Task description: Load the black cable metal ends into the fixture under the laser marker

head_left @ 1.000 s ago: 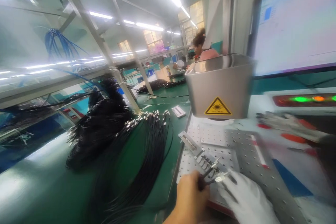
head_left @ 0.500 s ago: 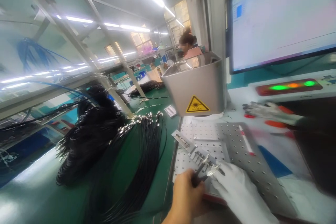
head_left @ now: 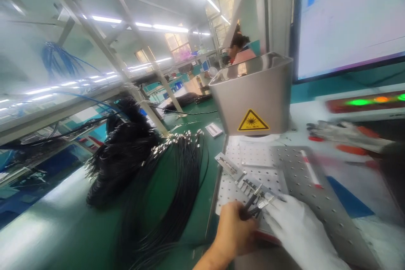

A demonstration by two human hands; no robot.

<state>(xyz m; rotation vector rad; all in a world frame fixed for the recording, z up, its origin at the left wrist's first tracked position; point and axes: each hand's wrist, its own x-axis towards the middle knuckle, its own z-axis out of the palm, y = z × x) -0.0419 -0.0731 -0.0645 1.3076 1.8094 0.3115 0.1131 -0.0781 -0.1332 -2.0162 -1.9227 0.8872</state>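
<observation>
My left hand (head_left: 232, 232), bare, pinches thin black cables (head_left: 251, 204) with silver connector ends at the near edge of a perforated metal plate (head_left: 297, 181). My right hand (head_left: 297, 232), in a white glove, holds the silver connector tips (head_left: 265, 201) beside a small metal fixture (head_left: 247, 185) with slots. A grey laser housing (head_left: 253, 97) with a yellow warning sticker hangs above the plate.
A large bundle of black cables (head_left: 177, 164) with silver ends lies on the green bench, next to a coiled black heap (head_left: 122, 152). A monitor (head_left: 348, 21) stands at right above a panel with green and orange lights (head_left: 367, 102). A person (head_left: 242, 50) sits behind.
The view has swung slightly; both hands stay at the fixture with the cable ends, shifting a little right in the picture.
</observation>
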